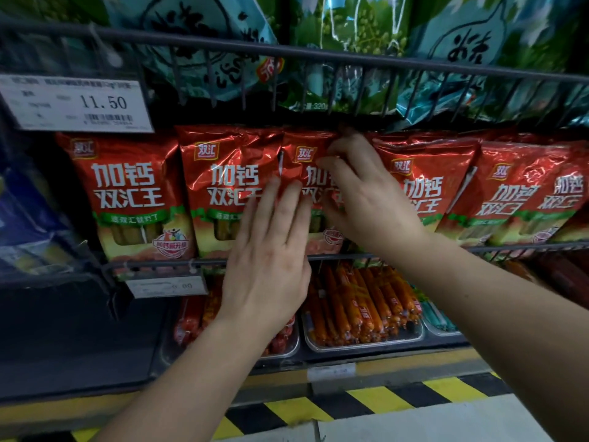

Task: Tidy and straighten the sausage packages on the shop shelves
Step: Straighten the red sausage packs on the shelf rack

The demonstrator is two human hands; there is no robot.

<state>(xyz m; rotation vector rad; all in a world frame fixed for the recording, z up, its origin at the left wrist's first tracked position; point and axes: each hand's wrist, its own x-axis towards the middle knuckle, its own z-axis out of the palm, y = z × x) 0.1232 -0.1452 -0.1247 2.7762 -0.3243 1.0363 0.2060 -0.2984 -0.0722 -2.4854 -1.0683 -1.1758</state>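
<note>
**A:** Where r the sausage packs?

**B:** Red foil packs (134,193), 6 in view, stood upright in a row on the mid wire shelf (153,264), running 9 to 3 o'clock. The 3rd pack (302,154) overlaps the right edge of the 2nd pack (220,186).

**A:** Left hand?

**B:** Left hand (271,250) is just below centre, approx 6 o'clock. Fingers straight, holding nothing, tips flat on the pack fronts where the 2nd & 3rd meet.

**A:** Right hand?

**B:** Right hand (360,199) is at 2 o'clock from the left one, back to the camera, laid over the 3rd pack. Fingers reach up to its top edge, slightly bent. Can't tell if they pinch the foil or only press it.

**A:** Anything else nearby?

**B:** Price label (76,103) reading 11.50 at 10 o'clock. Green bags (207,43) behind the top rail at 12. Blue packs (25,218) at 9, blurred. Loose orange sausages (360,307) in a metal tray (363,346) at 5. Yellow-black floor stripe (382,400) below that.
</note>
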